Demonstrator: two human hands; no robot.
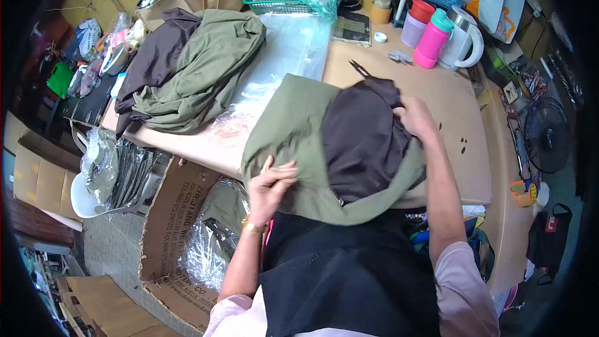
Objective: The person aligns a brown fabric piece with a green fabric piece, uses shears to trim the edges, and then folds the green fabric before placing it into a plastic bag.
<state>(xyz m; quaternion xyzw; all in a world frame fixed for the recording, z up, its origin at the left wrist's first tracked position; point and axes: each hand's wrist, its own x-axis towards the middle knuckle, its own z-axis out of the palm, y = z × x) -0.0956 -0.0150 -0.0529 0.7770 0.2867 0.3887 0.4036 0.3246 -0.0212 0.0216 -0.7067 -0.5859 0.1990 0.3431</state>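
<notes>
An olive-green garment (293, 125) with a dark brown section (362, 143) is spread over the table's near edge, against my dark apron. My right hand (415, 118) has its fingers closed on the brown cloth at the upper right. On the green cloth at the left rests my left hand (271, 190), fingers apart and slightly bent, with a gold-coloured bracelet at its wrist. Dark thread snips (360, 68) lie just beyond the garment, partly covered by it. A pile of similar green and brown garments (199, 68) sits at the left of the table.
Clear plastic bags (287, 56) lie behind the garment. A pink bottle (432, 40) and a kettle (460, 37) stand at the back right. Below left, an open cardboard box (171, 231) holds plastic-wrapped green cloth (218, 218). A black fan (549, 134) stands at the right.
</notes>
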